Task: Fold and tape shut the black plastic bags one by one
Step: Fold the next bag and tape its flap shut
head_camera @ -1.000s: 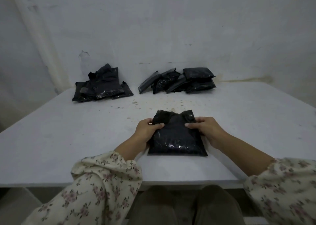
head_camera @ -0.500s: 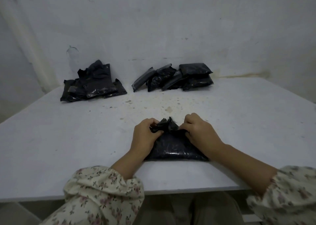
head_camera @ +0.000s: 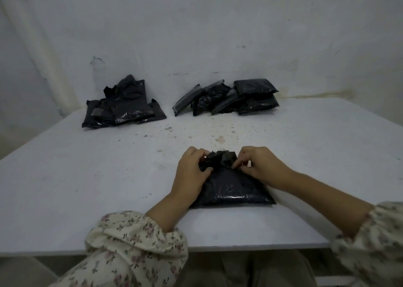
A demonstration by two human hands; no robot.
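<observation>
Two-handed grip on the bag (head_camera: 233,188) — left hand (head_camera: 192,173) and right hand (head_camera: 261,166) curled, pinching its bunched top. Flat on the table (head_camera: 87,177); left pile (head_camera: 124,105), right pile (head_camera: 229,99) far back.

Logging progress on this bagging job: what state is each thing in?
Near bag: lying flat, top bunched up.
Left hand: pinching the bag's top.
Right hand: pinching the bag's top.
Left pile: loose bags, flaps sticking up.
Right pile: folded packs, leaning and stacked.
</observation>
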